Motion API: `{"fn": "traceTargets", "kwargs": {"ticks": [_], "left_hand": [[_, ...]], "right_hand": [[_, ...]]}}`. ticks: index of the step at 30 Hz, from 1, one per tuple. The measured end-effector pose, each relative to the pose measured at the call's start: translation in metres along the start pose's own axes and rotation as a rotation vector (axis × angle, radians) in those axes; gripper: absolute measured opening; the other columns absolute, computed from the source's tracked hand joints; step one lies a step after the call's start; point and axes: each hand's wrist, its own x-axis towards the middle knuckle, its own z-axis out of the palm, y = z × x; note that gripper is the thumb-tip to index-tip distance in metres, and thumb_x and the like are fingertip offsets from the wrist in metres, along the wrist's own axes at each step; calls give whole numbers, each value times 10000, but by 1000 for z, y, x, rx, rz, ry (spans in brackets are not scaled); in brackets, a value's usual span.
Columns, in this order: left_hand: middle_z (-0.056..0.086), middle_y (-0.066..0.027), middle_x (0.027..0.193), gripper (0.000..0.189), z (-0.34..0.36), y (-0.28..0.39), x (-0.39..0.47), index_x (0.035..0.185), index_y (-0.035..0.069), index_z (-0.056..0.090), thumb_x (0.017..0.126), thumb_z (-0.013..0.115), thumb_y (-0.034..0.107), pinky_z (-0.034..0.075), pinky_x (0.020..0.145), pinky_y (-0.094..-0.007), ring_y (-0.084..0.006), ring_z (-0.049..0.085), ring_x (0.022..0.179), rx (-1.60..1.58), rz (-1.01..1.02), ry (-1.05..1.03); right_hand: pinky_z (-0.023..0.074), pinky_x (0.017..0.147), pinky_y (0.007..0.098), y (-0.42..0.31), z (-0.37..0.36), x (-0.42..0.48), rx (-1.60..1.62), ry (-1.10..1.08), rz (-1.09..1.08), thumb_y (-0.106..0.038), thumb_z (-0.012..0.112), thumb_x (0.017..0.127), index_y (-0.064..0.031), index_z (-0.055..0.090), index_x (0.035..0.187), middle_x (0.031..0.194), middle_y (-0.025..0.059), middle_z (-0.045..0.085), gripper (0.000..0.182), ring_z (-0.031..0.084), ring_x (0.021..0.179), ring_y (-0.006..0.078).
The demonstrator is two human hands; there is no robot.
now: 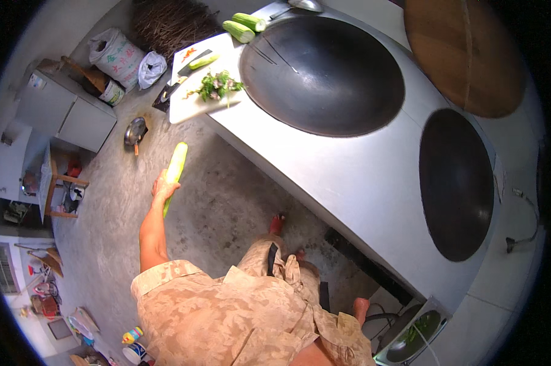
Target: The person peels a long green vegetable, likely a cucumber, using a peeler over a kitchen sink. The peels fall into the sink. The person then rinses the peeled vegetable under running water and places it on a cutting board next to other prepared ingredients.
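My left hand (pixel 166 184) grips a long pale-green gourd or large cucumber (pixel 178 158) around its middle, held out above the concrete floor. One bit of my right arm, perhaps the hand, shows past the sleeve at lower right; its fingers cannot be made out. Ahead, a white cutting board (pixel 184 109) overhangs the stove counter's corner. On it lie leafy green herbs (pixel 217 86), chopped red pieces (pixel 188 54), a dark knife blade (pixel 194 64) and a smaller green piece (pixel 204 61) against the blade. Two cut green gourds (pixel 240 31) rest beyond the board.
A large wok (pixel 321 78) and a second wok (pixel 457 185) are set into the counter (pixel 312 169). Brown round lids (pixel 465 55) lean behind. A small pan (pixel 136 131) is on the floor, near white sacks (pixel 118 57). Low at right stands a basin with greens (pixel 415 331).
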Motion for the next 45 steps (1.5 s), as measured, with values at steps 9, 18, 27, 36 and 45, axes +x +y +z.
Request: {"fn": "traceTargets", "kwargs": {"ticks": [9, 18, 27, 36, 45], "left_hand": [[612, -149, 1061, 656, -116, -3, 102, 1203, 177, 480, 602, 736, 239, 454, 807, -439, -334, 579, 983, -84, 190, 207], [616, -147, 1062, 666, -171, 150, 307, 1220, 197, 482, 611, 724, 317, 444, 837, -422, -317, 572, 1015, -72, 470, 146], [550, -165, 1174, 713, -128, 269, 448, 1276, 122, 438, 674, 711, 389, 410, 909, -418, -317, 508, 1109, -5, 647, -82], [592, -192, 1086, 486, -98, 258, 495, 1161, 50, 536, 820, 573, 394, 413, 885, -380, -301, 557, 1033, -234, 830, -240], [523, -213, 1208, 575, -126, 250, 475, 1229, -11, 480, 868, 504, 435, 369, 959, -356, -319, 494, 1135, -253, 749, -154]], "right_hand": [[319, 400, 404, -25, -249, 177, 153, 231, -196, -104, 612, 505, -112, 541, 449, 470, 109, 513, 90, 511, 435, 271], [418, 474, 413, -71, -347, 275, 393, -39, 14, -80, 549, 633, -58, 608, 517, 557, 139, 595, 132, 592, 528, 291], [438, 511, 446, -133, -426, 305, 265, -139, 58, -80, 532, 655, -41, 608, 534, 586, 161, 601, 148, 601, 564, 331], [337, 447, 469, -149, -443, 333, 698, 67, 307, -29, 501, 578, 18, 463, 450, 497, 219, 506, 142, 509, 443, 347], [282, 424, 471, -127, -464, 356, 943, 88, 570, -43, 490, 564, 16, 427, 431, 435, 205, 454, 159, 422, 365, 287]]}}
